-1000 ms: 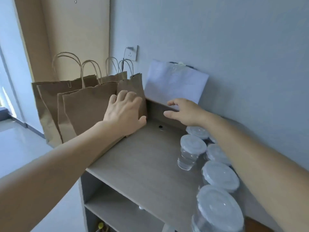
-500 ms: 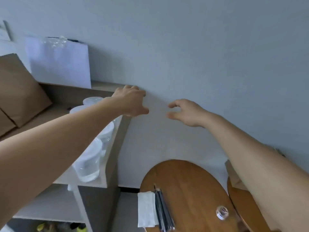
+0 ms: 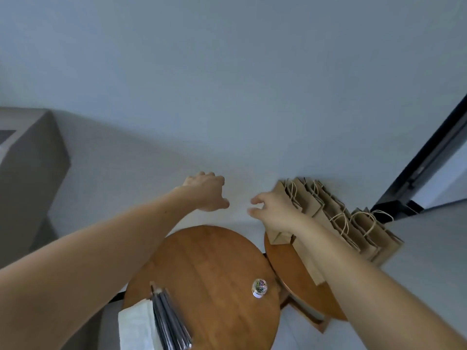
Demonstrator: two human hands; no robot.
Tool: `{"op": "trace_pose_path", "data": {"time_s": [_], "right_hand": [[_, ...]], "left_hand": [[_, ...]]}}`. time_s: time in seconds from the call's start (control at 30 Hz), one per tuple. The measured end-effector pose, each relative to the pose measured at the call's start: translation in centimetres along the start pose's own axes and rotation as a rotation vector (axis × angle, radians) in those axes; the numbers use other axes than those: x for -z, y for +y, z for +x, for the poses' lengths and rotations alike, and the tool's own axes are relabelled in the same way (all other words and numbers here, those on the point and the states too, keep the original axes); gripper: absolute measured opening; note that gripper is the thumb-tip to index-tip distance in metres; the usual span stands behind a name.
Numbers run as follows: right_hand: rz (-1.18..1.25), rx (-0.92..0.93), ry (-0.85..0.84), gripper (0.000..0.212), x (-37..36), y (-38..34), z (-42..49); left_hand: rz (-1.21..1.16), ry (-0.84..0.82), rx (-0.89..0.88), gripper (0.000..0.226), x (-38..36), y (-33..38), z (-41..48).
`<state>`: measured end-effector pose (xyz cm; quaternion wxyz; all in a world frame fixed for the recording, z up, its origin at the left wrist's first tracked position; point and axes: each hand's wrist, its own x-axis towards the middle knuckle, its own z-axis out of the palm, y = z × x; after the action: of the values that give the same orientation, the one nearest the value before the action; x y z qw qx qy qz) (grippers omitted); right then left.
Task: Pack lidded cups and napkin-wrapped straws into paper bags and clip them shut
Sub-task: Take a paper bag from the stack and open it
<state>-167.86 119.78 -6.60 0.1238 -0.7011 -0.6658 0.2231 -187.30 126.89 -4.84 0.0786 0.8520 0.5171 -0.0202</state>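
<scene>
Both my arms stretch forward over a round wooden table (image 3: 214,261). My left hand (image 3: 207,192) hangs in the air near the wall, fingers loosely curled, holding nothing. My right hand (image 3: 273,210) is just in front of a row of folded brown paper bags (image 3: 336,218) with twine handles, fingers loosely curled and empty. The bags lean against the wall on a second, lower wooden table (image 3: 290,274). On the round table lie a stack of white napkins (image 3: 136,324), a bundle of dark straws (image 3: 169,322) and a small jar of coloured clips (image 3: 259,287). No cups are in view.
A grey shelf unit's side (image 3: 30,178) stands at the left edge. A plain pale wall fills the upper view. A dark door frame (image 3: 429,160) runs down at the right, with pale floor below it.
My view has swung right, away from the shelf with cups and bags, to the wooden tables. Both hands moved right with it, and the second row of bags came into view.
</scene>
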Motion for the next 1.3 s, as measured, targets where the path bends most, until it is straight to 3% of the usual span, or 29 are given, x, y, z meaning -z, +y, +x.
{"op": "trace_pose_path", "data": {"time_s": [0.33, 0.5, 0.7, 1.07, 1.3], "right_hand": [[-0.055, -0.366, 0.136, 0.044, 1.5, 19.2, 0.0], [-0.184, -0.558, 0.14, 0.026, 2.9, 31.4, 1.1], [-0.192, -0.623, 0.035, 0.034, 2.0, 41.7, 3.4], [-0.302, -0.456, 0.025, 0.023, -0.1, 44.7, 5.5], [-0.306, -0.247, -0.015, 0.032, 2.4, 37.6, 6.5]], "left_hand": [[-0.093, -0.116, -0.158, 0.063, -7.1, 10.2, 10.0], [-0.132, -0.156, -0.066, 0.062, -10.7, 14.8, 13.7], [-0.139, -0.202, 0.052, 0.06, -13.8, 19.5, 15.5], [-0.14, -0.245, 0.165, 0.058, -15.0, 21.5, 15.9], [-0.182, -0.226, 0.187, 0.058, -15.6, 20.3, 14.5]]}}
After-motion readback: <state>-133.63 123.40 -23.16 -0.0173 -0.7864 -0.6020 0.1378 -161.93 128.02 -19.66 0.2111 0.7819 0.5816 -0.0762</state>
